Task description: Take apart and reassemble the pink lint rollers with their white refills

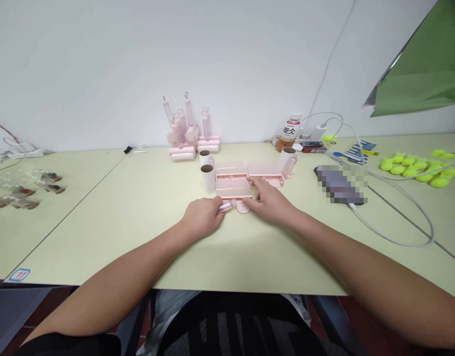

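Observation:
My left hand (pixel 202 216) lies on the pale green table (pixel 145 232), fingers curled around a small clear-pink stick-like part (pixel 227 205). My right hand (pixel 269 201) rests beside it, fingertips pinching at a round pink disc (pixel 243 207) and touching a pink plastic case (pixel 232 188). Two white paper roll cores (pixel 208 178) stand just left of the case. A second pink case (pixel 266 171) with another roll (pixel 287 159) lies behind my right hand.
Several assembled pink rollers (pixel 186 131) stand against the wall. A drink bottle (pixel 288 132), chargers and a white cable (pixel 397 217), a blurred phone (pixel 340 184) and yellow-green balls (pixel 416 167) are on the right. Small clear bags (pixel 23 188) lie at the left.

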Demonstrator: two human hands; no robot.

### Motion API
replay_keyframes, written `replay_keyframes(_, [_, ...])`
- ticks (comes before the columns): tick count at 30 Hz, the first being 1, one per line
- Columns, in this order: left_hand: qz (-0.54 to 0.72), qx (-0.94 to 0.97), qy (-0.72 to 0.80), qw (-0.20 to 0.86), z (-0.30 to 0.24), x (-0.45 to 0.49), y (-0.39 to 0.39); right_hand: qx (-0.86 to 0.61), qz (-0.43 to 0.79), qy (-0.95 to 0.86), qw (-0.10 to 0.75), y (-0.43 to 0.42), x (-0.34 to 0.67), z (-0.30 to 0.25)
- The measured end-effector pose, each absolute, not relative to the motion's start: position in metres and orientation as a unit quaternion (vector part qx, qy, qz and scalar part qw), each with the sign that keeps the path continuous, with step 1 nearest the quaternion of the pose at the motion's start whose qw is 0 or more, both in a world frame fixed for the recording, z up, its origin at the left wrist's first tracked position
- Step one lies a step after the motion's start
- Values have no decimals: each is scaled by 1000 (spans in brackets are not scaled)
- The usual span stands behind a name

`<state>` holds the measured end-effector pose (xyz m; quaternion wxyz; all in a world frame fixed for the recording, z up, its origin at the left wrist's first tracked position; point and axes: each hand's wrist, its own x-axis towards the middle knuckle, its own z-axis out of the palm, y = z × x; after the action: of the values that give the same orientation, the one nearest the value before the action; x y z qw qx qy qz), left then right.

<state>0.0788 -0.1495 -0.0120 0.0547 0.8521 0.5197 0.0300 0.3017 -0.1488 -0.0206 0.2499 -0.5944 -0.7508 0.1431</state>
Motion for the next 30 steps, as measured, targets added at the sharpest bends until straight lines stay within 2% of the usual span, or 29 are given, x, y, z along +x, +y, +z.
replay_keyframes(15, [33,850,523,56,-11,77,-148,-595,179,-739,260,-152,301,-21])
replay_keyframes(30, [94,803,574,132,-7,69,-143,-601,262,-704,272,-153,302,-18])
